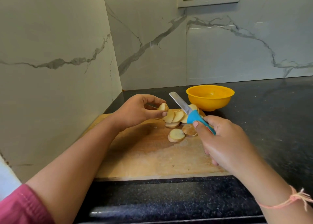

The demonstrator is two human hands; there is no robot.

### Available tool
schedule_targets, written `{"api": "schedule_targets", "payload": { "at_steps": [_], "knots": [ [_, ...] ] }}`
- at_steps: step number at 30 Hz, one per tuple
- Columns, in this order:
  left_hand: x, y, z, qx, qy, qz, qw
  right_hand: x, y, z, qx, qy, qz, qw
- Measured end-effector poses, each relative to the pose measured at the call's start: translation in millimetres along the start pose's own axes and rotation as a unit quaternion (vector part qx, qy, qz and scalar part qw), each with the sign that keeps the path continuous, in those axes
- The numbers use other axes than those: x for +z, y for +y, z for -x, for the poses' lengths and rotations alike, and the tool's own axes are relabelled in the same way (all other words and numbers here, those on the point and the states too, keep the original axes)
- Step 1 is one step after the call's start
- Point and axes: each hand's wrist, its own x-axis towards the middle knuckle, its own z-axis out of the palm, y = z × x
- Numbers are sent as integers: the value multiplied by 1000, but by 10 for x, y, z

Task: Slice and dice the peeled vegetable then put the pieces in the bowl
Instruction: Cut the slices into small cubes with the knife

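One left hand (pixel 135 113) pinches one potato end piece (pixel 163 107) above one wooden cutting board (pixel 149 156). One right hand (pixel 225 142) grips one blue-handled knife (pixel 193 115), blade pointing to the upper left. About seven overlapping potato slices (pixel 176 135) lie centre frame; open wood lies below them. One yellow bowl (pixel 210 97) stands on the black countertop (pixel 271 113) just past the board's upper-right edge.

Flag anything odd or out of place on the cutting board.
Nothing spilled or damaged. Potato slices lie fanned on the wooden cutting board; the yellow bowl stands upright, empty. One end piece looks browner than the rest.
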Motion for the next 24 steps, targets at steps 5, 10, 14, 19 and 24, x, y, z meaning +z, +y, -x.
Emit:
{"api": "schedule_targets", "payload": {
  "at_steps": [5, 10, 14, 19, 24],
  "knots": [
    [58, 34, 18, 12, -16, 50, 999, 27, -24, 8, 3, 7, 12, 1000],
    [84, 35, 9, 11, -5, 65, 998, 32, -36, 8, 7, 14, 25, 1000],
    [132, 55, 8, 21, 4, 62, 998, 42, -43, 2, 7, 18, 33, 999],
    [154, 85, 19, 20, 6, 83, 996, 21, -105, -84, 3, 9, 18, 1000],
    [97, 80, 21, 1, 48, 230, 972, -54, -308, -463, -2, -3, -91, 996]
  ]
}}
